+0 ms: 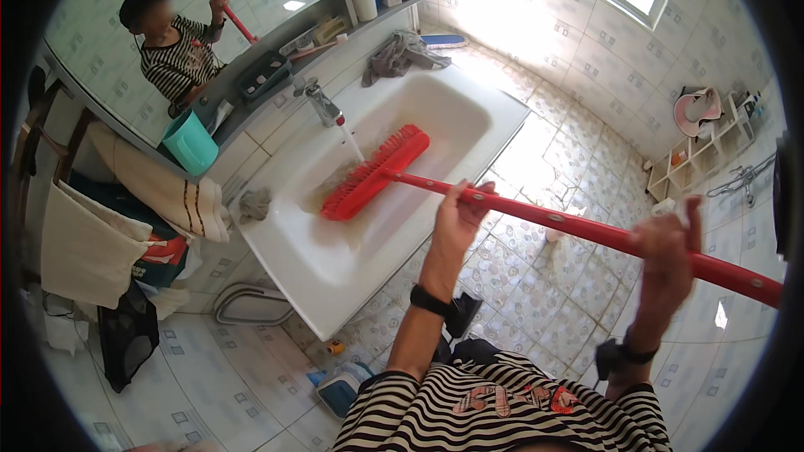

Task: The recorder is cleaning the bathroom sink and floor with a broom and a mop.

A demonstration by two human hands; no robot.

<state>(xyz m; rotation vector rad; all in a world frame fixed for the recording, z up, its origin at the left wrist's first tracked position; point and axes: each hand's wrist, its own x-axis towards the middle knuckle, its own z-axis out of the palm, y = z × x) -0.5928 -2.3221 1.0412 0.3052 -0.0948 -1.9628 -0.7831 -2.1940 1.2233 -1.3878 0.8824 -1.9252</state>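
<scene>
A red broom (387, 174) lies with its bristled head inside the white sink (322, 301). Water from the chrome tap (321, 104) runs down beside the bristles, and murky water sits around them. My left hand (457, 219) is closed round the red handle, close to the broom head. Farther up the handle, at the right, my right hand (667, 259) grips it too; it looks slightly blurred, with one finger sticking up. The handle slants from the sink toward the right edge.
A grey cloth (400, 59) and a blue brush (444, 41) rest by the sink's far end. A turquoise cup (191, 142) stands on the ledge under the mirror (243, 0). Towels (92, 238) hang at left; a white rack (699, 151) is at right.
</scene>
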